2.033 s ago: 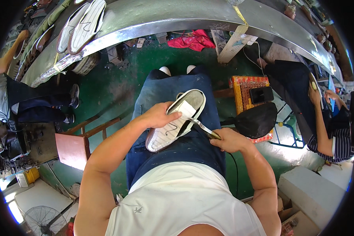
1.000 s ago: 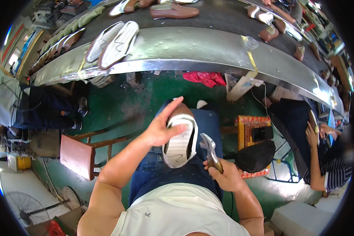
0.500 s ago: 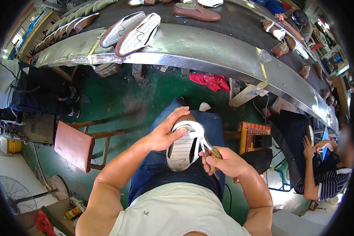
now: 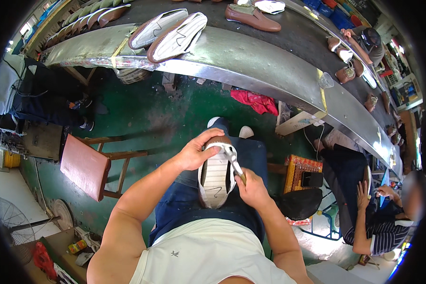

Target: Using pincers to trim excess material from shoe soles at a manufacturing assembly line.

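Observation:
A shoe upper [image 4: 217,179] rests bottom up on my lap, its toe pointing away from me. Its brown toe and pale insole show, with white lining around the edge. My left hand [image 4: 199,150] grips the toe end, thumb pressed on the edge and fingers over the brown leather. My right hand [image 4: 252,190] is wrapped round the handles of metal pincers [image 4: 235,164]. Their jaws are at the lining edge on the right side of the toe, close to my left thumb; what is between them is too small to tell.
Ahead runs a metal-edged conveyor bench [image 4: 270,52] bearing a pair of unfinished shoes [image 4: 177,35] and a brown shoe [image 4: 253,18]. A pink-topped stool [image 4: 86,166] stands left, a fan [image 4: 16,227] lower left. A co-worker [image 4: 388,208] sits at right, beyond a beaded seat [image 4: 300,175].
My right hand has moved up and left, and the pincer handles, apart before, are now squeezed together. The jaws sit nearer the toe. My left hand keeps its hold; the whole view has shifted slightly.

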Tool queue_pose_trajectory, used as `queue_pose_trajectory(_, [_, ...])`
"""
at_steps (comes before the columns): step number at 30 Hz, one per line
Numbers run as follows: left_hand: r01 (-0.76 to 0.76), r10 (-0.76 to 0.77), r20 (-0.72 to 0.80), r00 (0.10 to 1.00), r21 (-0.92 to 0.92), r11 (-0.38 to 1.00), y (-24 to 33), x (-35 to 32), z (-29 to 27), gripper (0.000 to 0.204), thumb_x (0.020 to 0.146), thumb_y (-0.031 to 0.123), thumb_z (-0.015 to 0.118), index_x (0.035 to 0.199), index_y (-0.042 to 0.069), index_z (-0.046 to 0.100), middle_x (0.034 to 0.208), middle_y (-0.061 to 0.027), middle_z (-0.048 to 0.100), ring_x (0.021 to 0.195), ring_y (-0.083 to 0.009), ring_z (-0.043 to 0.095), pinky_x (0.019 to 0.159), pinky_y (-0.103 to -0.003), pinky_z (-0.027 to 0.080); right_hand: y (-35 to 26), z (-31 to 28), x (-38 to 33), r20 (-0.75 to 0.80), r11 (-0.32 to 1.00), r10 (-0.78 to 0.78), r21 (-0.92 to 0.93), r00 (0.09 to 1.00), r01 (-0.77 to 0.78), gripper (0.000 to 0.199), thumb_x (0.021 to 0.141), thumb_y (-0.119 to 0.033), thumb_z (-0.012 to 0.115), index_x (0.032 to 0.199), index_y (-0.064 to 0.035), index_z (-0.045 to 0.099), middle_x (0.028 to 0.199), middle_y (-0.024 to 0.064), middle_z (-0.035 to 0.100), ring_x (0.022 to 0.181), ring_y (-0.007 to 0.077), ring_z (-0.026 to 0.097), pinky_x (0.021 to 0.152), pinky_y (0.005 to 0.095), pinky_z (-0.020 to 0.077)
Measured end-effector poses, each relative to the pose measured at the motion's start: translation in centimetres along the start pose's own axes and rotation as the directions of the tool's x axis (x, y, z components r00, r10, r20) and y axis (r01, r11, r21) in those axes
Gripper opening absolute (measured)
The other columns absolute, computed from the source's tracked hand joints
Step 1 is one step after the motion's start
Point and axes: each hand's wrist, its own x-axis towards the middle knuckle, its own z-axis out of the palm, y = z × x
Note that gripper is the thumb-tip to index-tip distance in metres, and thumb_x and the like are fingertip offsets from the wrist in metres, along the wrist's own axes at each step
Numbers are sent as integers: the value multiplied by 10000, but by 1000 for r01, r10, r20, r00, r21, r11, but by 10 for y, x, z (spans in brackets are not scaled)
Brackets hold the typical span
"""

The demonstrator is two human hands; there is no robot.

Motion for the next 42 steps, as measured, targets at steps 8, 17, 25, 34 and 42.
queue_pose_trajectory(8, [90,-79,-105,991,107,990,9,1,12,452,973,80,640,1413,54,540,1515,-106,471,1367,-193,456,1148,-348,365,-45,-39,4,238,978,207,-80,949,-193,205,980,-165,604,1044,28,573,987,255,671,899,444,674,752,516,531])
queue_pose_trajectory(17, [283,-293,-87,952,-108,953,21,8,5,486,990,67,625,1461,65,505,1390,-87,565,1252,-152,527,1087,-319,423,-53,-40,22,-48,979,87,188,995,-76,277,1038,-257,547,1050,17,590,797,208,664,785,432,667,766,475,528])
queue_pose_trajectory(25, [335,-272,-288,918,198,921,13,-37,19,490,1008,159,624,1452,5,486,1279,-100,631,1155,-180,584,1042,-312,451,-16,-14,14,-27,930,318,202,948,-306,474,879,-409,781,1032,1,597,853,130,693,743,255,684,731,376,544])
queue_pose_trajectory(34, [379,-386,-192,902,-72,922,-14,-57,60,692,816,-110,485,1496,21,466,1323,-111,628,1209,-181,590,1069,-318,443,28,36,-34,146,697,539,475,829,-537,211,901,-162,667,948,18,567,746,99,655,625,178,673,573,338,536])
queue_pose_trajectory(42, [591,-486,354,799,-311,744,-31,-17,87,953,768,-86,558,1635,115,215,1527,-98,462,1416,-217,436,1158,-340,355,35,-43,-90,125,755,587,274,800,-596,230,987,-196,615,1037,26,581,855,138,735,713,265,721,710,379,568])
